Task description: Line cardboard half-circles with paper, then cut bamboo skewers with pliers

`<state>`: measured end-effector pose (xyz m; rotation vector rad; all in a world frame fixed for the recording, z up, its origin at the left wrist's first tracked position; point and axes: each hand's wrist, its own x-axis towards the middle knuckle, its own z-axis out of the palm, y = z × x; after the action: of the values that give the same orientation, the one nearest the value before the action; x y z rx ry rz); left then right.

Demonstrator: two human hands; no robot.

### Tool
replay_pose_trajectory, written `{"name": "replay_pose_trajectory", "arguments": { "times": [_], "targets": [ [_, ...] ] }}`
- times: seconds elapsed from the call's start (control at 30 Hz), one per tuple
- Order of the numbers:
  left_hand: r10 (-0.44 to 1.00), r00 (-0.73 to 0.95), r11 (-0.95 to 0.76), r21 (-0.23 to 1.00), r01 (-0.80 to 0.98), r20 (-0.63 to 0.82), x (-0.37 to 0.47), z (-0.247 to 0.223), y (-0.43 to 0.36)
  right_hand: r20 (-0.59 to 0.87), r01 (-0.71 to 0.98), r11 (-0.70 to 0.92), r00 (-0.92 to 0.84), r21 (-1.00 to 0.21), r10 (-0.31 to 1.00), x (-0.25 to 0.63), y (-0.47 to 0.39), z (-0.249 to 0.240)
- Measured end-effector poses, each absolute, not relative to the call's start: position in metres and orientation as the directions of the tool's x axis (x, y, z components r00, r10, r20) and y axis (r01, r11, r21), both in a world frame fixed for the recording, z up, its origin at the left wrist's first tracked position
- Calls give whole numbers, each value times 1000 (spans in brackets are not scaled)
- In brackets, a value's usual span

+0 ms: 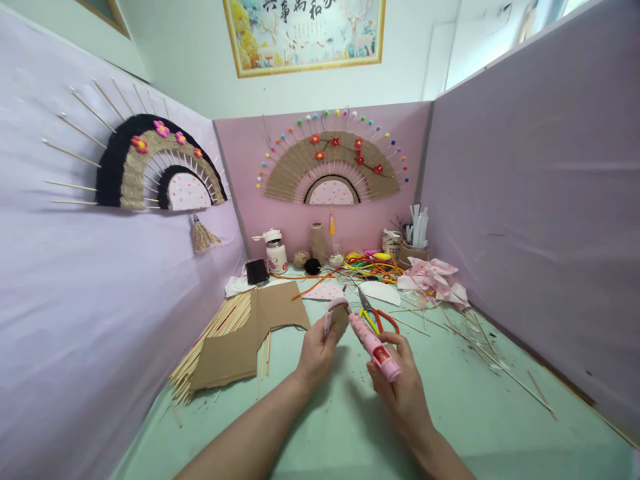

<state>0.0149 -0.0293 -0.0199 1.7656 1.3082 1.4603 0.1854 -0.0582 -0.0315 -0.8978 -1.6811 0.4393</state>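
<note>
My left hand (317, 350) grips a small brown cardboard piece (339, 321) with a pale, pinkish edge, held up above the green table. In my right hand (403, 380) is a pink glue gun (374, 347), its fingers wrapped round the body. The dark tip of the gun touches or almost touches the cardboard's upper right edge. Just beyond the gun lie orange-handled scissors (385, 321). A pink dotted half-round piece (324, 291) and a white half-round piece (380, 293) rest behind my hands.
Cut brown cardboard (227, 357) lies over thin wooden sticks (183, 373) at the left. Crumpled pink paper (437, 280) and loose sticks are at the right. Jars, yarn and colourful stems line the back. Decorated fans (287, 170) hang on the partitions.
</note>
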Motion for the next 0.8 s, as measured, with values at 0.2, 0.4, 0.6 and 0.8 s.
{"name": "replay_pose_trajectory", "arguments": {
  "times": [0.2,0.4,0.6,0.8],
  "targets": [
    [853,-49,-460,792,402,520,16,-18,-28,653,371,624,-61,-687,755,187,-55,-37],
    [838,-28,-495,781,382,545,16,-17,-28,635,395,599,-47,-697,771,187,-54,-37],
    [829,-19,-503,760,412,559,16,-16,-29,657,411,615,-51,-673,752,186,-55,-34],
    [828,-4,-503,747,435,560,16,-16,-28,668,403,628,-53,-666,742,187,-55,-34]
  ]
}}
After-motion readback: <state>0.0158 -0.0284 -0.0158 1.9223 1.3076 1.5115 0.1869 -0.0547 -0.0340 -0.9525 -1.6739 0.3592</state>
